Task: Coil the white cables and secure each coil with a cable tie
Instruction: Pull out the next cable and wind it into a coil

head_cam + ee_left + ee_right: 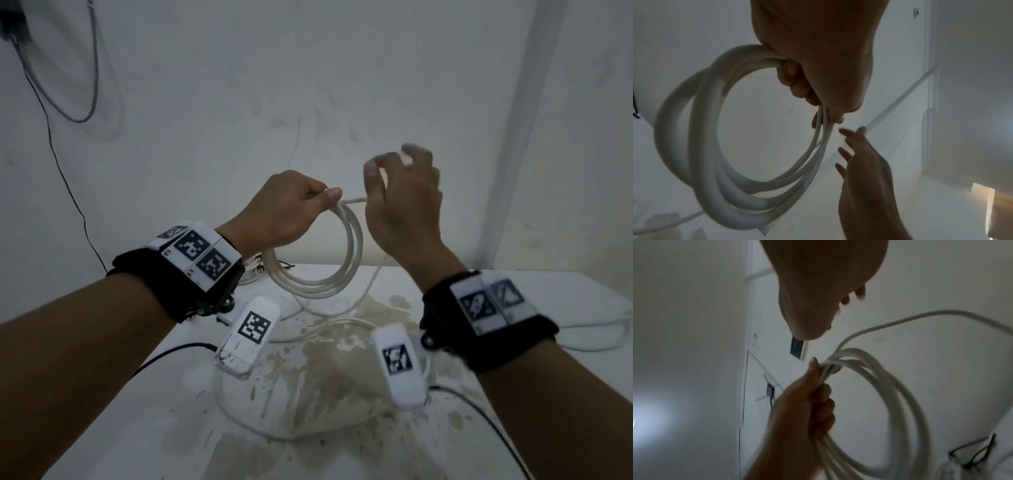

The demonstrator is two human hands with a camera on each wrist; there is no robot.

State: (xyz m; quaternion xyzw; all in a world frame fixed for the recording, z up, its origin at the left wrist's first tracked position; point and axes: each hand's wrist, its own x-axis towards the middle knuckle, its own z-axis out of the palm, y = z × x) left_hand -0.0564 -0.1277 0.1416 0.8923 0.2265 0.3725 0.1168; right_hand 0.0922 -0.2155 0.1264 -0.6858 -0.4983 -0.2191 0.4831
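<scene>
The coil of white cable (329, 260) was held at the centre of the head view, raised above the worktop (496, 394). Its top was gripped in the left hand (284, 212), with the thumb pressed over the gathered turns and the fingers (795, 84) curled round them. Several turns were counted in the coil, though the exact number could not be told. The right hand (404, 202) was positioned just beside the coil's top, right of centre in the frame. Its fingers were loosely curled and blurred; a strand of cable was seen near its fingertips, but whether that strand was pinched could not be told. In the left wrist view, the right hand's fingers (849, 152) were seen extended toward the coil. The loose tail of the cable (342, 318) was seen trailing from the coil down onto the stained worktop. A second bundle of white cable (251, 270) was seen lying on the worktop behind the left wrist.
</scene>
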